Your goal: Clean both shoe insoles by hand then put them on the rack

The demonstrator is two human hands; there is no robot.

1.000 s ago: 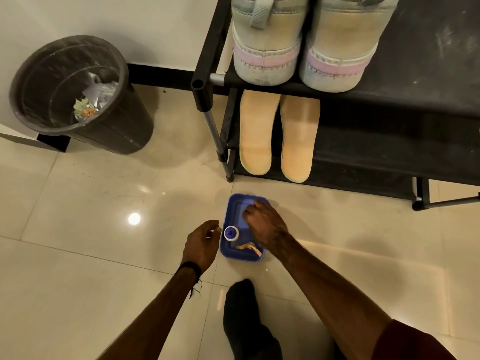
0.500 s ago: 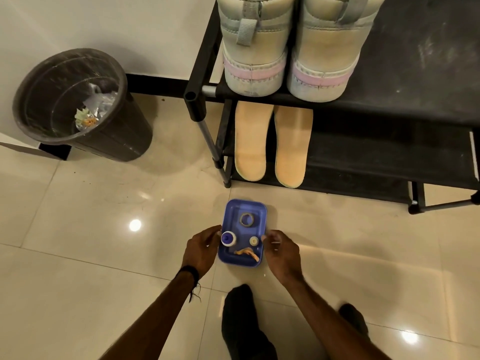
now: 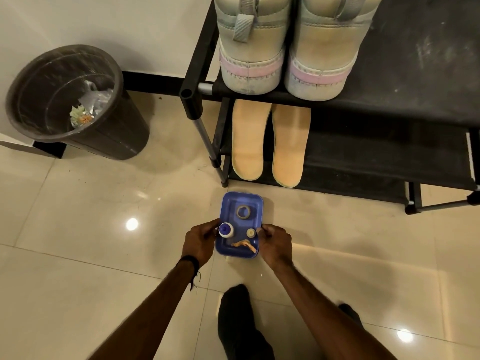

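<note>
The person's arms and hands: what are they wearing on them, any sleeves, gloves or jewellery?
Both forearms are bare, with no sleeves in view. The left hand and the right hand wear no gloves, and no rings can be made out. The only item is a thin black band round the left wrist, with loose thread ends hanging from it.

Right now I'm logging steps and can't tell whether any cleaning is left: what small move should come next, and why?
Probably lift the blue tray off the floor and carry it away. Both insoles already lie side by side on the rack's lower shelf, and the left hand and right hand grip the tray's opposite edges with the small bottle standing in it.
</note>
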